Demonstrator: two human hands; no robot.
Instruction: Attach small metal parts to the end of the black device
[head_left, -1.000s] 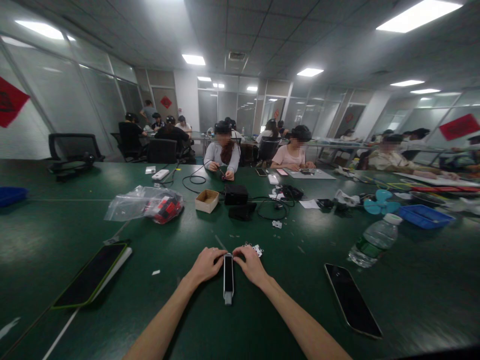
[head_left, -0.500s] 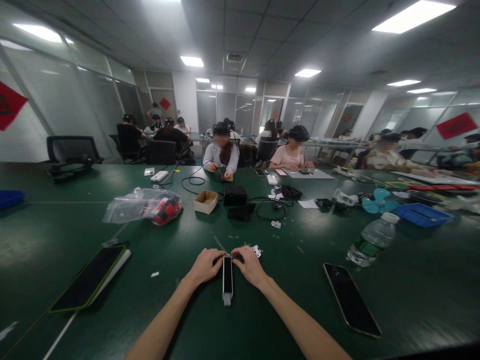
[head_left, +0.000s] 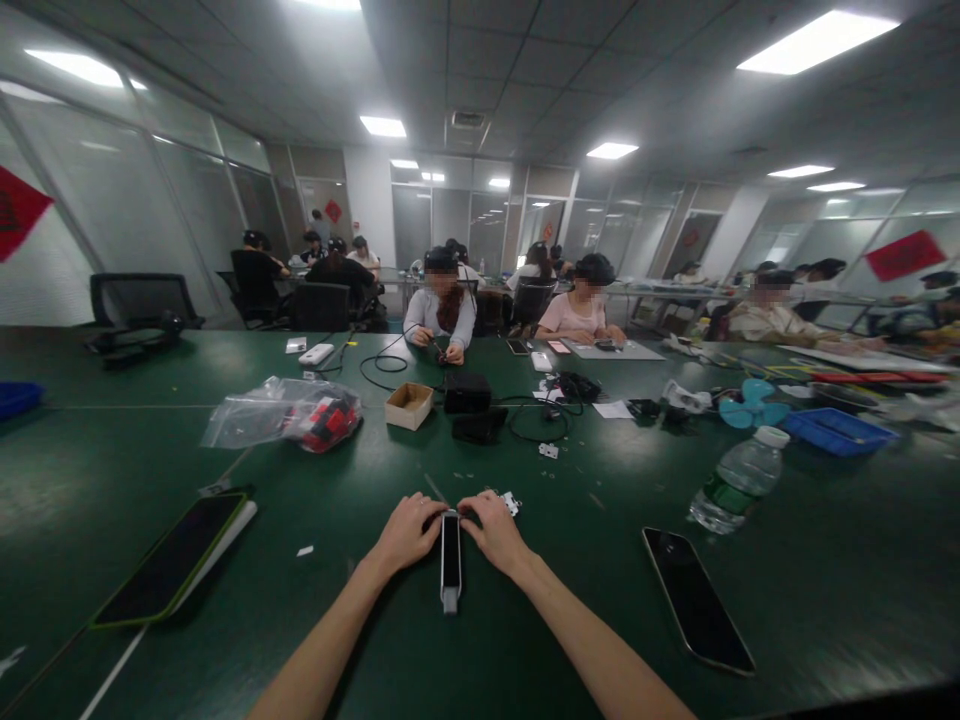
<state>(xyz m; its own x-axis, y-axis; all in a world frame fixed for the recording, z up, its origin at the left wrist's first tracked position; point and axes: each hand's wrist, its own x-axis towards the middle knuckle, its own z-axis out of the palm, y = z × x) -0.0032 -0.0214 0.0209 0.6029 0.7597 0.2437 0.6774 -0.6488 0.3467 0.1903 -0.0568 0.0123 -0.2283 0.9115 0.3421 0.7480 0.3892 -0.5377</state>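
Observation:
A slim white-edged device with a long black face [head_left: 450,555] and a grey tip lies on the green table in front of me, its tip towards me. My left hand [head_left: 409,530] is closed at the left side of its far end, thumb and fingertips against the edge. On the opposite side, my right hand [head_left: 491,528] has its fingers bent onto the same far end. Whatever the fingertips pinch there is too small to make out. Small white perforated plates [head_left: 511,503] lie just behind my right hand.
To the left lies a green-edged phone [head_left: 176,560]; to the right are another phone [head_left: 697,600] and a water bottle [head_left: 739,482]. Farther off are a bag of red and black parts [head_left: 322,422], a small cardboard box [head_left: 409,407] and a blue tray [head_left: 840,430]. People sit across the table.
The view has shifted very slightly. Both hands stay at the device's far end, with hardly any visible movement.

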